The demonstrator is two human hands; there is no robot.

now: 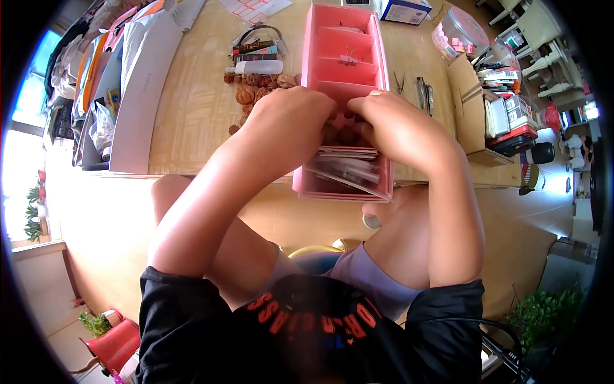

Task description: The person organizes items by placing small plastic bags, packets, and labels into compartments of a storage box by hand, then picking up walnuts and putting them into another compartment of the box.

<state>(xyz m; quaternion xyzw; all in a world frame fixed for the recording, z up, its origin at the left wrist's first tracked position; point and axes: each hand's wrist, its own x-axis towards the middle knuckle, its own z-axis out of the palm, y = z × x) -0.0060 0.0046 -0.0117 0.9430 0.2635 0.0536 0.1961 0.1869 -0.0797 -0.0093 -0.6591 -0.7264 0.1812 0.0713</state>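
Note:
A long pink divided box [309, 48] lies lengthwise before me, its near end reaching past the table edge. Both my hands are over one of its middle compartments. My left hand [300, 105] comes in from the left, fingers curled down into the box. From the other side my right hand [374, 112] bends inward, fingertips mostly hidden. Between them sit brown round walnuts [346, 136]; whether my fingers grip any is hidden. The nearest compartment holds a stack of cards or papers [348, 168]. On the table left of the box more walnuts [245, 95] lie in a group.
Tubes and a white bottle [259, 66] lie beyond the loose walnuts. Right of the box are nail clippers [422, 95] and a small metal tool [399, 82]. A full cardboard box [467, 105] stands at the right, a white file holder [144, 89] at the left.

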